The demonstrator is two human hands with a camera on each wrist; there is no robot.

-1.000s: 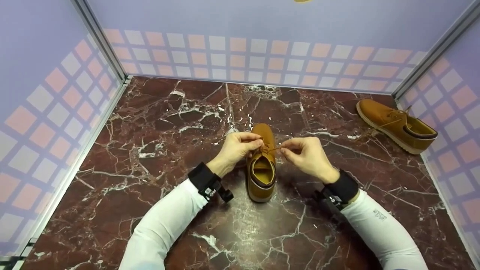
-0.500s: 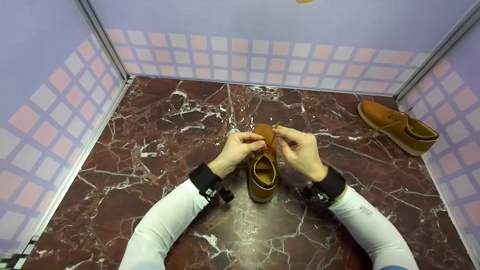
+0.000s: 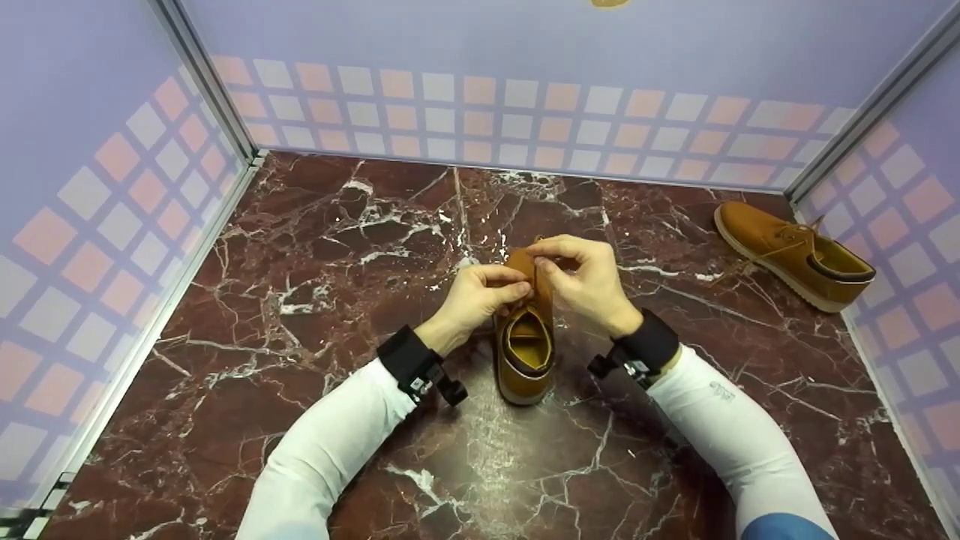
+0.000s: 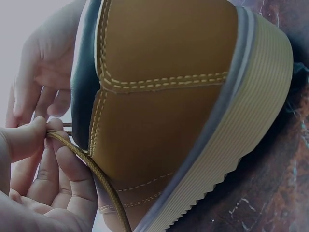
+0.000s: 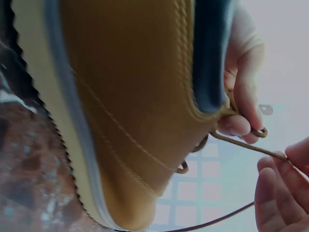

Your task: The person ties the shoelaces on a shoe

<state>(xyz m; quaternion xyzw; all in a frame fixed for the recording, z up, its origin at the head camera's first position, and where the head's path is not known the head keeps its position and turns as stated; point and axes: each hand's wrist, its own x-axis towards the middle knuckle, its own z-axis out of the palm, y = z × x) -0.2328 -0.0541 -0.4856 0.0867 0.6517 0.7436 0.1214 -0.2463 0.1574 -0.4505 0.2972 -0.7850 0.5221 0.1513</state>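
Note:
A tan lace-up shoe [image 3: 525, 384] stands upright on the marble-look surface, its toe pointing away from me. My left hand [image 3: 474, 298] is at the laces, thumb and forefinger pinching a brown shoelace [image 4: 107, 186] whose length hangs down along the shoe's side. A small lace loop [image 5: 262, 132] pokes out past the left fingers in the right wrist view. Over the front of the shoe, my right hand [image 3: 587, 279] pinches the other lace [image 5: 244, 144], drawn taut from the shoe's throat, with its tail trailing below the fingers. Both hands partly hide the lacing in the head view.
A matching tan shoe [image 3: 795, 255] lies at the back right, near the right wall, its laces loose. Low purple walls with pink and white squares [image 3: 480, 120] close off the back and both sides. Small white flecks show on the surface beyond the middle shoe.
My right hand has swung its lace from the shoe's right side forward and left over the toe, bringing it close to the left hand. The left hand has kept its pinch in place.

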